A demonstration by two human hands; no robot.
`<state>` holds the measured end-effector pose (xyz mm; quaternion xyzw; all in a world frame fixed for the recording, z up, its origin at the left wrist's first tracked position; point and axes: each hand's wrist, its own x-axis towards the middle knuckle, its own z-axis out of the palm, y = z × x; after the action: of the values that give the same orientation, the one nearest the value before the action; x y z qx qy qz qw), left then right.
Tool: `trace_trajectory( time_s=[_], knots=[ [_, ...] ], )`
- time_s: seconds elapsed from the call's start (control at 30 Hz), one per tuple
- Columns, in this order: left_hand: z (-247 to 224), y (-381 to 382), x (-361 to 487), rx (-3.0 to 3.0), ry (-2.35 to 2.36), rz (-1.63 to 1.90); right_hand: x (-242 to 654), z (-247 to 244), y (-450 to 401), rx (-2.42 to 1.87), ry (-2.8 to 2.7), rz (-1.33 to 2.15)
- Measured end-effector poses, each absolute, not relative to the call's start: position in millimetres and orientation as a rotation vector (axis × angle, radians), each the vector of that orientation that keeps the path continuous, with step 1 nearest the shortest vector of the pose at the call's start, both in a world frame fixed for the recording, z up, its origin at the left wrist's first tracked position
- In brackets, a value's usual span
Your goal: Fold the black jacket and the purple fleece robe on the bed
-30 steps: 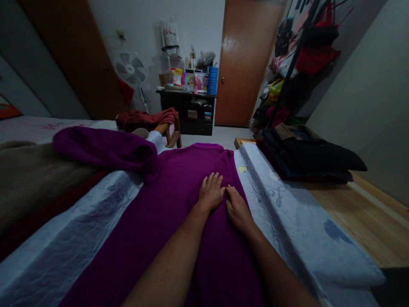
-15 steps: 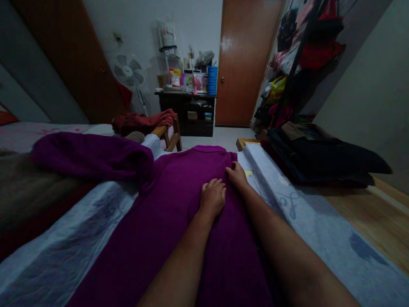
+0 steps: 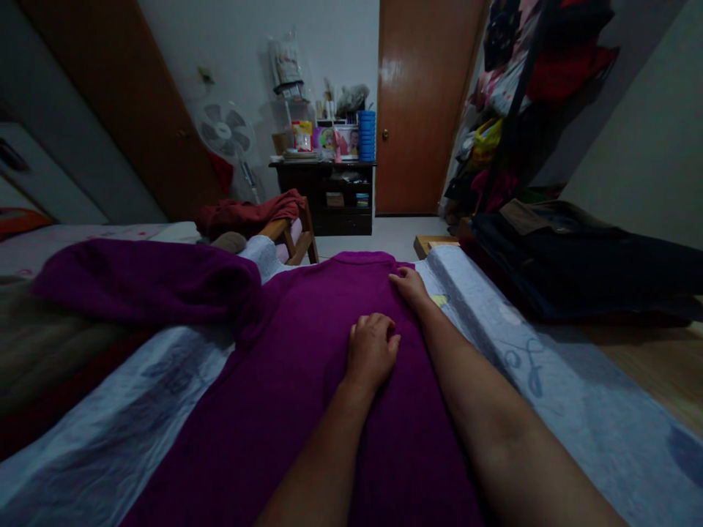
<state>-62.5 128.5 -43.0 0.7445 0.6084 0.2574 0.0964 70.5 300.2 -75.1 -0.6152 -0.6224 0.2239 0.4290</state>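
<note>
A purple long-sleeved top (image 3: 307, 322) lies spread out in front of me, its collar at the far end. Its left sleeve (image 3: 148, 282) stretches out sideways over a pile of clothes, while the other sleeve cannot be made out. My left hand (image 3: 373, 348) rests on the middle of the top, fingers slightly bent and thumb apart. Farther up, my right hand (image 3: 409, 287) touches the fabric by the right shoulder edge, thumb and fingers apart. Under the top is a blue and white patterned cloth (image 3: 494, 351).
Folded dark clothes (image 3: 593, 256) are stacked on the right. Brown and dark red clothes (image 3: 49, 351) lie at left. Beyond stand a wooden chair (image 3: 299, 238) with a reddish garment (image 3: 253, 212), a fan (image 3: 225, 130), a black cabinet (image 3: 324, 194) and a door (image 3: 422, 110).
My left hand has shifted slightly right and nearer to me, its thumb now farther from the fingers. My right hand stays by the shoulder edge. The camera view has shifted a little.
</note>
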Motion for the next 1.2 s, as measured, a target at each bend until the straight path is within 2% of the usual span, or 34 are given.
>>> trace_trajectory(
  time_s=[0.17,0.27,0.4,0.7,0.87,1.0,1.2],
  knots=[
    [-37,143,-89,1.865,2.071,0.949,73,-71,292,-1.516,-1.581,0.525],
    [-38,150,-104,1.759,2.043,0.746,73,-69,291,-1.514,-1.556,0.517],
    [-37,152,-112,1.714,1.857,0.565,73,-69,291,-1.499,-1.527,0.531],
    [-34,138,-125,0.81,1.076,0.835,76,-70,292,-1.442,-1.471,0.591],
    [-33,142,-119,0.531,0.651,0.881,77,-73,296,-1.417,-1.448,0.623],
    [-35,149,-116,0.423,0.553,0.942,77,-76,298,-1.386,-1.41,0.643],
    [-38,149,-113,0.314,0.618,0.84,77,-82,302,-1.287,-1.359,0.765]
  ],
)
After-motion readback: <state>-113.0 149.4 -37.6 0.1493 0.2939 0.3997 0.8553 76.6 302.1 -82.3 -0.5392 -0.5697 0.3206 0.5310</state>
